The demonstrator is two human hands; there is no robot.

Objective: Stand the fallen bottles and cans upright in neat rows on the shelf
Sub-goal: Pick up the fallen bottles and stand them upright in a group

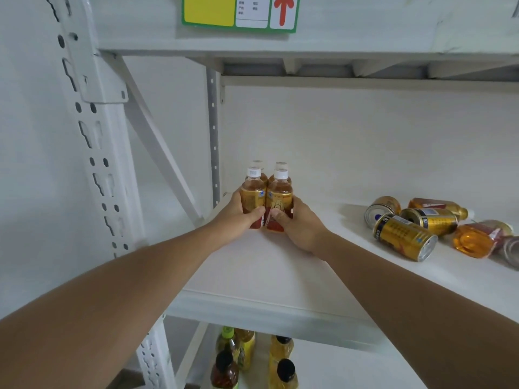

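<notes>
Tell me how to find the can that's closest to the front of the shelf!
Look at the white shelf the hands are reaching over, then go to the heap of tipped-over drinks on its right side. The front can is gold, lying on its side with its silver end pointing toward the shelf's front edge. It lies nearer that edge than the other two cans behind it.

Rear bottles (pixel 257 165) mostly hidden; rightmost can (pixel 511 251) cut off.

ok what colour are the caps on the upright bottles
White caps on the upright bottles, clearest in the head view.
</notes>
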